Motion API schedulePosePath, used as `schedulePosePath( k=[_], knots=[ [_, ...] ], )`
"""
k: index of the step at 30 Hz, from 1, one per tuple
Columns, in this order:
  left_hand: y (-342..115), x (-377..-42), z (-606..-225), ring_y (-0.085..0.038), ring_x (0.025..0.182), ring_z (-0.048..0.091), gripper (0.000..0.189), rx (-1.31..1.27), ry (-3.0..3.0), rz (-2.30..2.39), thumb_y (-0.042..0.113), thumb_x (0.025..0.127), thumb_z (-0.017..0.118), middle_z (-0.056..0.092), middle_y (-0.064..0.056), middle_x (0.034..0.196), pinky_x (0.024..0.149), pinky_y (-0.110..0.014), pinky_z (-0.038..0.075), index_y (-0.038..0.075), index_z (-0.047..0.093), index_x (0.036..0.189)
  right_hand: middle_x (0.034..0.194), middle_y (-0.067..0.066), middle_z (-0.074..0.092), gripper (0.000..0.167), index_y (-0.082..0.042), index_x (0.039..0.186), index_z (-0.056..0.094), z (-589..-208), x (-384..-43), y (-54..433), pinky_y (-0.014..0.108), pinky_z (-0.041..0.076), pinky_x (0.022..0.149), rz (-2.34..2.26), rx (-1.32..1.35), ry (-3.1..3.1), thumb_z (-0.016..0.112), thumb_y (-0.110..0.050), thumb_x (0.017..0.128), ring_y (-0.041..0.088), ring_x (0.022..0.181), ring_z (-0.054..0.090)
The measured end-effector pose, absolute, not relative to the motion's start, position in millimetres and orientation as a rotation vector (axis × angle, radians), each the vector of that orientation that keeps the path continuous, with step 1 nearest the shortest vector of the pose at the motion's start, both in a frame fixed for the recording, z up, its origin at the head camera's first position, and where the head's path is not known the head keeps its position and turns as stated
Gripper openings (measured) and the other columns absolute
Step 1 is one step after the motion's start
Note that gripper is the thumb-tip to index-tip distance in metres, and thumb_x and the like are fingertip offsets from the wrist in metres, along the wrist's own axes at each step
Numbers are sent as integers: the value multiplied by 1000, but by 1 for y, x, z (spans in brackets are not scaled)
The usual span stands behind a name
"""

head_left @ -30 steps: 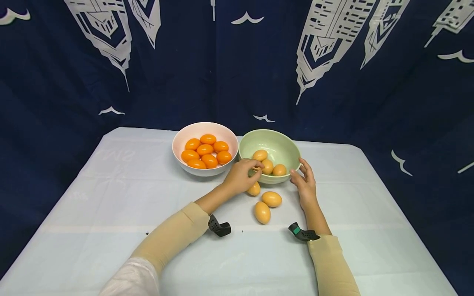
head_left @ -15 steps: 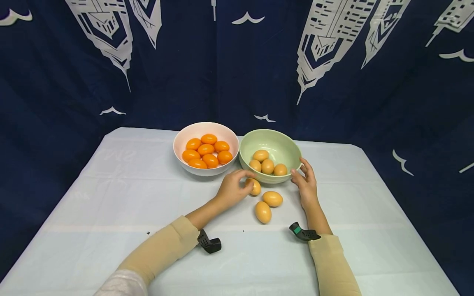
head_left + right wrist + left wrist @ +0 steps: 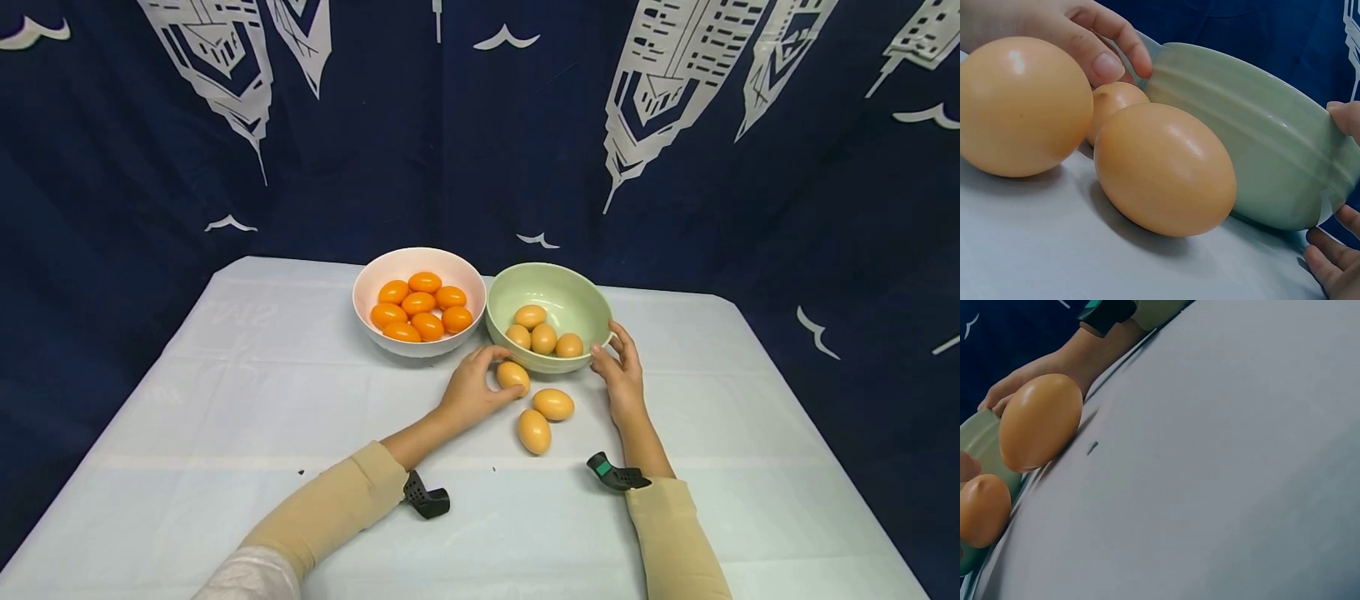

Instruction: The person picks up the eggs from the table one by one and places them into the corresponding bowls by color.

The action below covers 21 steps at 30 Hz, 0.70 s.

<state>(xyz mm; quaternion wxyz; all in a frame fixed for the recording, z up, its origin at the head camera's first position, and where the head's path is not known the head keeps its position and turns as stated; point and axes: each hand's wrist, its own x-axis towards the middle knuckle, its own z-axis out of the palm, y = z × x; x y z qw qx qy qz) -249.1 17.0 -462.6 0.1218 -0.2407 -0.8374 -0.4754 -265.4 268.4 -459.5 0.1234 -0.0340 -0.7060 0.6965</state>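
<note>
In the head view, my left hand [image 3: 468,387] has thumb and fingers spread around a brown egg [image 3: 512,377] on the table in front of the green bowl [image 3: 577,304]. Seen from the right wrist, that hand's thumb and finger are just above this egg [image 3: 1119,103]; firm contact cannot be told. My right hand [image 3: 622,383] holds the bowl's right rim, thumb at the rim and fingers against the outside. Several brown eggs [image 3: 543,338] lie inside the bowl. Two more, one egg [image 3: 553,404] and another egg [image 3: 535,432], rest on the table nearer me.
Left of the green bowl, and close against it, stands a pink bowl [image 3: 367,293] with several glossy orange egg-shaped pieces [image 3: 417,303]. A white cloth covers the table [image 3: 225,400]. Behind hangs a dark blue curtain [image 3: 375,150] with white prints.
My left hand has let go of a brown egg inside the green bowl, then come back toward me to the egg in front. Its thumb and fingers have spread. The right hand stays at the rim.
</note>
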Motion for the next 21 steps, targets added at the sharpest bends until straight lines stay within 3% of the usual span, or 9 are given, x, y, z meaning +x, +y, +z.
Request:
schedulePosePath(
  k=[14, 21],
  knots=[
    [22, -253, -474, -29, 107, 57, 65, -700, -2507, -1293, 32, 75, 86, 60, -13, 116, 97, -41, 44, 3, 47, 120, 150, 10, 36, 58, -20, 150, 36, -461, -266, 269, 19, 47, 83, 2030, -110, -2074, 60, -21, 97, 15, 112, 49],
    [24, -254, -476, -28, 102, 57, 62, -693, -2531, -1248, 33, 75, 85, 61, -10, 112, 91, -40, 46, 5, 48, 117, 150, 11, 35, 58, -20, 151, 35, -461, -266, 269, 20, 47, 84, 2032, -125, -2074, 59, -20, 98, 13, 111, 49]
  ],
)
